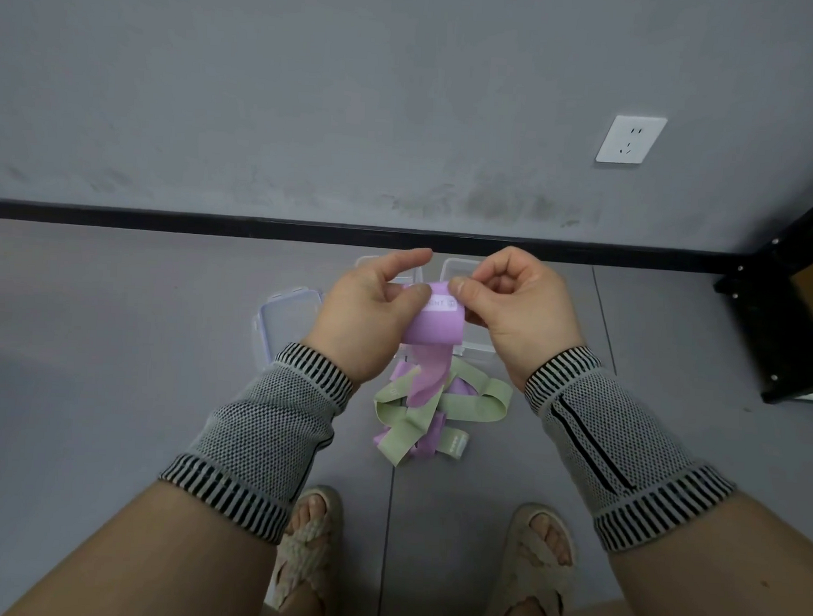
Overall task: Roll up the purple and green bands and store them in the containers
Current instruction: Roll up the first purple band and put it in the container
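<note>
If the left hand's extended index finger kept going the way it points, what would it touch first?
Probably the right hand: the left hand has its index finger aimed rightward, just above the purple band, toward the right hand's curled fingers. Depth is unclear.

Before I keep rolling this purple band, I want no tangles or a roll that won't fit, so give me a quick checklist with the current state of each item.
1. Both hands on the roll: left hand and right hand pinch the purple band. Ok.
2. Roll even: edges look aligned. Ok.
3. Tail free: it hangs into the pile of bands on the floor; whether it is caught there, cannot tell.
4. Container ready: a clear container sits behind the hands, mostly hidden. Cannot tell.
5. Lid off: a lid lies at the left. Ok.
</note>
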`<act>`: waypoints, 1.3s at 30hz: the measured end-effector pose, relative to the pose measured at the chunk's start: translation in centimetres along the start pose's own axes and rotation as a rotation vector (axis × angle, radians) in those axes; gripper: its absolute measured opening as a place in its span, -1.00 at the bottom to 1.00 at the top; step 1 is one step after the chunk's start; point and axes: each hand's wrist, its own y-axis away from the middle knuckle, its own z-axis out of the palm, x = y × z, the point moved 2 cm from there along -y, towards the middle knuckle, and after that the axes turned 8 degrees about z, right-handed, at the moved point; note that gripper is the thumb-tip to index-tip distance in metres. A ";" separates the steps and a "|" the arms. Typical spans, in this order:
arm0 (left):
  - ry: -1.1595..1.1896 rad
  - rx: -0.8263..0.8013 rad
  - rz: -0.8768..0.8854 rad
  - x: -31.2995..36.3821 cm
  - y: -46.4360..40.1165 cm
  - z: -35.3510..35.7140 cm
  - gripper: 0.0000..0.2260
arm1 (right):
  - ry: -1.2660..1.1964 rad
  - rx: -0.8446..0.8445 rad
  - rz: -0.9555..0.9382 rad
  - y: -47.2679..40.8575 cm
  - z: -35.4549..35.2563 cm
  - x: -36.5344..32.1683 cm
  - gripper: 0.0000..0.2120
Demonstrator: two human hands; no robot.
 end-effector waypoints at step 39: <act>-0.199 0.147 0.230 0.2 -0.2 -0.5 -0.80 | -0.210 -0.141 0.217 0.1 -0.5 -0.7 -0.80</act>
